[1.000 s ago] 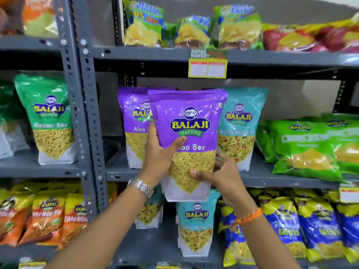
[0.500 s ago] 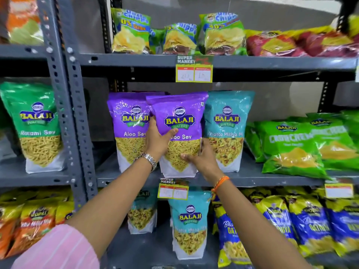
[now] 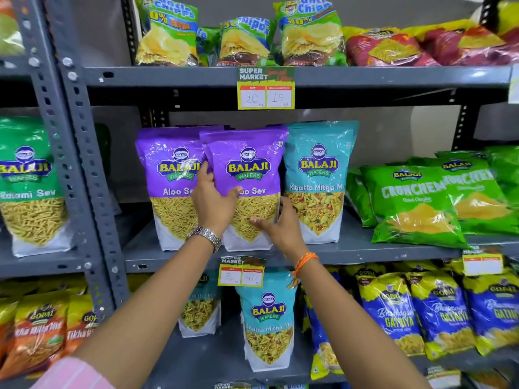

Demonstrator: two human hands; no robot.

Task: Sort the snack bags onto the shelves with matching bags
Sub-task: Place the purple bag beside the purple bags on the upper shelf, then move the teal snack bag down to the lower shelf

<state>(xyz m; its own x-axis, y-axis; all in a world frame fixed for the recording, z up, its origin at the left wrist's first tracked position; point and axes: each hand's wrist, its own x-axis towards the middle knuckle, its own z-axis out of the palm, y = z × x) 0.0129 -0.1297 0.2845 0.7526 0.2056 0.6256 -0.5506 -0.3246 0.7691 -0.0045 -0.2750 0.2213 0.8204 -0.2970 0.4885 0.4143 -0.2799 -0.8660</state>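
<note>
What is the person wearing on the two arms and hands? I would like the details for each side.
The left hand is bare, with a silver metal-link watch on its wrist. A pink sleeve with thin pale stripes shows at the lower edge on that arm. The right hand is also bare; an orange thread band is tied round its wrist. No sleeve is visible on the right arm.

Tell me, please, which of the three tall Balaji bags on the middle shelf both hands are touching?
The middle one, the purple Aloo Sev bag beside the teal Khatta Mitha bag; the left hand and right hand rest on it.
</note>
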